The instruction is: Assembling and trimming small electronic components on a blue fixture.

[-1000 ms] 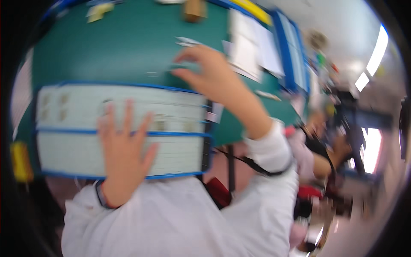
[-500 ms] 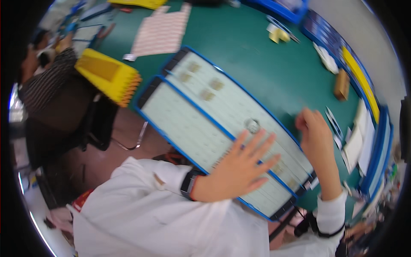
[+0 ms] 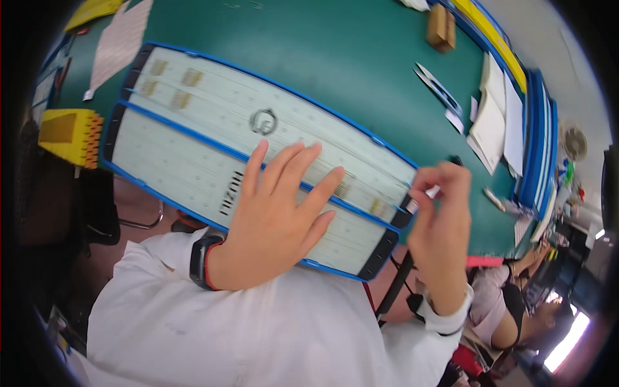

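A long, flat board with two pale panels, blue edging and black corners lies aslant in front of me, its lower edge against my white garment. My left hand rests on it, palm down with fingers spread, across the blue bar between the panels. Several small yellowish patches and a dark round mark show on the upper panel. My right hand is at the board's right end, thumb and forefinger pinched together. A small whitish bit shows by those fingertips; whether they hold it, I cannot tell.
Beyond the board on the green table lie tweezers, an open notebook and a brown block. A yellow toothed piece and a pink-striped sheet are at left. Another person sits at right.
The view has swung to the right, so the board appears further left. My right hand has come to the board's right end, fingers pinched. My left hand stays spread on the board.
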### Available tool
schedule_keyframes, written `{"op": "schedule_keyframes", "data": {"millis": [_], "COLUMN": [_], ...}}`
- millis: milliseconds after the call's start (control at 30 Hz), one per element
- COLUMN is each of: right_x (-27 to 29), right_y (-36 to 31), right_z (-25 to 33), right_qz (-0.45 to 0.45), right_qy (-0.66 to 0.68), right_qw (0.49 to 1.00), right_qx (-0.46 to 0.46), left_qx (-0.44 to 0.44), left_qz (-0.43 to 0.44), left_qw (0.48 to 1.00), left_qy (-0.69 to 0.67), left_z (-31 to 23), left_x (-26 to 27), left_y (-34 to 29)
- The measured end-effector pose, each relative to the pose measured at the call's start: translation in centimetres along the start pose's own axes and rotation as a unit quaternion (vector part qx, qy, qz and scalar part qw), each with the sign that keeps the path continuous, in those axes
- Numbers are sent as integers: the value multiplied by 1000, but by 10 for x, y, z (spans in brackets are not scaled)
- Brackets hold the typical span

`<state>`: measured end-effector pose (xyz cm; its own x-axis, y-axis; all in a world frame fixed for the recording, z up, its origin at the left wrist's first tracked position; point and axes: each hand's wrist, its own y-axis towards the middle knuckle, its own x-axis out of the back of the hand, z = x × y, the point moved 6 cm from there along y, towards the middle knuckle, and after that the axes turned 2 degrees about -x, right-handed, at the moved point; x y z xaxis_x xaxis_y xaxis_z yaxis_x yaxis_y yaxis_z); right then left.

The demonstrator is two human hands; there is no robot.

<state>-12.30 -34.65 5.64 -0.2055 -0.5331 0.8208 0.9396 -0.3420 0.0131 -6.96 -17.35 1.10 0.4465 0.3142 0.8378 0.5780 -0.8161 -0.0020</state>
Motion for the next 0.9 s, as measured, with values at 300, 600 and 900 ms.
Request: {"op": "schedule_keyframes", "data": {"millis": [300, 600, 900], "right_x": [-20, 36, 37], "right_y": [-5, -16, -48], "right_z": [-10, -106, -104], "right_qz": [31, -103, -328], "right_qy": [-117, -169, 292], "right_qw": [992, 979, 898], "right_qx": [18, -42, -8], "left_qx": [-26, -20, 20], "left_qz": [25, -6, 8], "left_qw": [999, 1000, 999], "left_qy": [25, 12, 26], "left_z": [-35, -30, -24], "left_x": [-25, -33, -29], "left_y": [18, 20, 24]}}
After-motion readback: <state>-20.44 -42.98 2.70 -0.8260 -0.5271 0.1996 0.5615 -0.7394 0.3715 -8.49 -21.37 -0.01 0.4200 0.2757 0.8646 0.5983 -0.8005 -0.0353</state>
